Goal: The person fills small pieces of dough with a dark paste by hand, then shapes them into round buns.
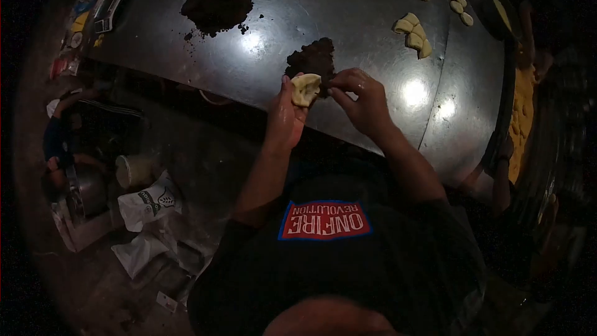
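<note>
My left hand (289,112) holds a flattened, cupped piece of pale dough (306,90) over the near edge of the metal table (367,25). Just right of the dough is my right hand (362,96), its thumb and fingertips pinched together beside a small dark heap (314,57). Whatever those fingertips hold is too small to make out. The dark, crumbly heap lies directly behind both hands and is partly hidden by them.
A larger dark heap (219,1) lies at the back left. Cut dough pieces (413,34) and small dough balls (457,1) sit to the right. Other people's arms (502,174) show at the right edge; a person (59,143) is at the far left, near white bags (149,202).
</note>
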`<state>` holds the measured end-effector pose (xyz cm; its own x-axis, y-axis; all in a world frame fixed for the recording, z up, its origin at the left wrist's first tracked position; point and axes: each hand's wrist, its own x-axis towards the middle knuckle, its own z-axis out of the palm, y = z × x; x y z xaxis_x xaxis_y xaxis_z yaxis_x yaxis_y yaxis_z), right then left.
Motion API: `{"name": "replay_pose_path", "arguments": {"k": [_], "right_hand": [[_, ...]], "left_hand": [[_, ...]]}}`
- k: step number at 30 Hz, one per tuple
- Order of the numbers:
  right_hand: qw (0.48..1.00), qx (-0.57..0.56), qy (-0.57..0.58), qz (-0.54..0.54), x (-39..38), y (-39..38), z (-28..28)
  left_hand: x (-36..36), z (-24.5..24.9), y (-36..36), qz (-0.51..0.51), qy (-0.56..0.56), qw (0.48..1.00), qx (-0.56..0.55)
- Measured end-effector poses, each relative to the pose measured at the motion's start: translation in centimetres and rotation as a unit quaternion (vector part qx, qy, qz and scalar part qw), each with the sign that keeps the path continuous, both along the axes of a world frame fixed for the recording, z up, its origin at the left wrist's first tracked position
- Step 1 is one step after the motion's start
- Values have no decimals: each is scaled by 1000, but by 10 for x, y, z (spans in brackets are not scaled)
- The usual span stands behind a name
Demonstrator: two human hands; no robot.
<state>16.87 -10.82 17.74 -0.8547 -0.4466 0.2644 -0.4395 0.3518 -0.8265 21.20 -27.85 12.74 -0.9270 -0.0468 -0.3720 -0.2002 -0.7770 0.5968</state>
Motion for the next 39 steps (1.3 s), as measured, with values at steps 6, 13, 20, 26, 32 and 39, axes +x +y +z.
{"name": "replay_pose_path", "arguments": {"k": [6, 13, 20, 26, 32, 39], "right_hand": [[990, 9, 115, -78, 10, -4, -22], [961, -75, -264, 21, -68, 59, -31], [978, 17, 202, 52, -52, 32, -43], [972, 74, 211, 77, -51, 66, -25], [984, -42, 172, 20, -26, 61, 58], [972, -123, 166, -110, 12, 9, 42]], "left_hand": [[-8, 16, 31, -57, 24, 993, -98], [-32, 18, 56, -82, 49, 994, -44], [-63, 9, 72, -19, -46, 996, 68], [-60, 46, 42, -281, -24, 959, -32], [-36, 65, 40, -191, 166, 937, -241], [-1, 87, 70, 17, 233, 875, -425]]}}
